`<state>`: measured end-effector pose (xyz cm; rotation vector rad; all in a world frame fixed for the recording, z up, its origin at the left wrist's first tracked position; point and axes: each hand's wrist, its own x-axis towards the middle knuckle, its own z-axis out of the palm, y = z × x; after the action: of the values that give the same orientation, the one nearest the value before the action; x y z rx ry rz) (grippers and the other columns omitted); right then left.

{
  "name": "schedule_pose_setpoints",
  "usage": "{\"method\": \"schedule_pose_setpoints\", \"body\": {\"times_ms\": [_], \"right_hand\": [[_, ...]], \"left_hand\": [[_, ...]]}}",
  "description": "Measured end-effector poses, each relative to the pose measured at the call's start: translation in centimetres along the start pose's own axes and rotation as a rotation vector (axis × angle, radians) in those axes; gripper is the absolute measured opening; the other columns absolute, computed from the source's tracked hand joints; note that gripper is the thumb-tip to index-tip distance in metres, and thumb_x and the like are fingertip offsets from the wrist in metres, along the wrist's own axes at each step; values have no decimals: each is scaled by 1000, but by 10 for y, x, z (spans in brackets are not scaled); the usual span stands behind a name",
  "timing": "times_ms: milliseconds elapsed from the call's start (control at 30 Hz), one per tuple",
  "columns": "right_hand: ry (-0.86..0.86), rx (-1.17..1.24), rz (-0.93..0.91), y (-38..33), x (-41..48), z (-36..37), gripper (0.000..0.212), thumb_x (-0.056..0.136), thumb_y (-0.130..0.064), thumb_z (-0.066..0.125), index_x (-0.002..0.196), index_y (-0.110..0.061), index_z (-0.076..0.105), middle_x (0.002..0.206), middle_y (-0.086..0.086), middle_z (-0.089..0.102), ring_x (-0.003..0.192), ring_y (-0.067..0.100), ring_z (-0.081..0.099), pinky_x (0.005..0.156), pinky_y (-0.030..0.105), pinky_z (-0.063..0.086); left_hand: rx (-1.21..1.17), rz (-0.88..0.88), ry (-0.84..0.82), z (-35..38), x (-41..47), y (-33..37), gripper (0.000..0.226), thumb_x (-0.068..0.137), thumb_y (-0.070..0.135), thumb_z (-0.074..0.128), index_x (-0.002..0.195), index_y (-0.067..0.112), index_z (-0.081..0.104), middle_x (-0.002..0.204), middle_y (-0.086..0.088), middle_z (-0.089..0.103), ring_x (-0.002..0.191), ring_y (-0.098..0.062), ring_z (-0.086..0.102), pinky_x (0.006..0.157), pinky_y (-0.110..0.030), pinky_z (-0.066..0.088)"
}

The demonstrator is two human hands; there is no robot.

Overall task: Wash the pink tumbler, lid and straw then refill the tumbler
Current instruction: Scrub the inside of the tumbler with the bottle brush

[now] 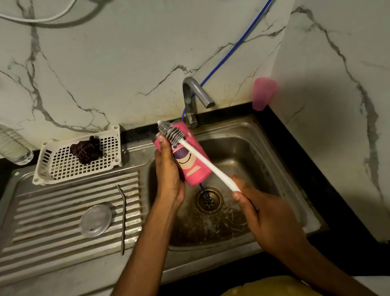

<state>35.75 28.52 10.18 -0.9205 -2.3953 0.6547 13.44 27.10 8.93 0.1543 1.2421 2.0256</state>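
- The pink tumbler (195, 176) is held tilted above the sink (259, 142), in front of the tap (195, 96).
- The left hand (168, 173) is noted on the tumbler's left side. Its grip is clamped round the body, with the thumb near the upper end.
- The grip of the right hand (263, 210) is clamped on the lower end of a white brush (204, 161). The handle is laid across the tumbler's front, with the bristle head at its upper end.
- The tumbler is seen as pink, printed with a smiling cartoon face and purple patches.
- A clear lid (95, 220) and a metal straw (123, 215) are found side by side on the ribbed drainboard (42, 220), well apart from both hands.
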Motion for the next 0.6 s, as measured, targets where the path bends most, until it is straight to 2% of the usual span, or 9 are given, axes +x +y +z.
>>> {"method": "schedule_pose_setpoints", "body": {"times_ms": [100, 167, 267, 333, 467, 533, 600], "right_hand": [[32, 70, 106, 10, 4, -10, 44, 104, -48, 36, 144, -37, 51, 49, -12, 42, 50, -1, 55, 40, 8, 31], [28, 122, 114, 13, 1, -13, 44, 102, -46, 40, 142, -34, 54, 51, -10, 49, 46, 3, 54, 39, 8, 32], [31, 149, 50, 4, -13, -10, 41, 102, -44, 43, 141, -35, 56, 60, -17, 53, 47, 4, 52, 44, 8, 33], [2, 103, 27, 1, -17, -7, 43, 102, -48, 40, 142, -39, 53, 58, -17, 48, 49, 4, 51, 47, 12, 37], [-43, 31, -5, 3, -16, -4, 46, 103, -56, 30, 145, -42, 45, 65, -16, 56, 55, 4, 55, 50, 25, 49], [-13, 42, 17, 4, -14, -7, 44, 103, -52, 35, 144, -41, 47, 58, -20, 48, 53, 2, 53, 48, 12, 40], [-11, 30, 18, 6, -11, -9, 43, 102, -47, 37, 143, -40, 48, 56, -21, 47, 52, 1, 53, 46, 8, 33]], "left_hand": [[1, -6, 10, 0, -4, 2, 81, 84, 65, 56, 140, 6, 52, 126, -21, 67, 102, -29, 69, 94, -57, 55], [16, 6, -5, -1, -4, 5, 87, 81, 70, 59, 142, 8, 49, 131, -22, 64, 111, -34, 66, 95, -60, 53], [81, 67, 2, 2, -3, 14, 79, 83, 61, 56, 143, 11, 46, 127, -17, 67, 106, -28, 70, 90, -50, 58], [41, 69, -5, 1, -2, 17, 79, 82, 59, 54, 143, 10, 47, 126, -16, 68, 103, -26, 71, 89, -46, 59], [-13, 24, -5, -4, -3, 16, 69, 93, 61, 45, 140, 11, 52, 128, -18, 65, 105, -26, 69, 88, -45, 59], [-17, 16, 0, -4, -4, 15, 62, 101, 57, 37, 138, 10, 54, 125, -16, 67, 103, -25, 70, 84, -42, 60], [-30, 1, -3, -4, -3, 15, 60, 103, 57, 33, 134, 11, 56, 115, -12, 71, 97, -21, 72, 76, -38, 61]]}}
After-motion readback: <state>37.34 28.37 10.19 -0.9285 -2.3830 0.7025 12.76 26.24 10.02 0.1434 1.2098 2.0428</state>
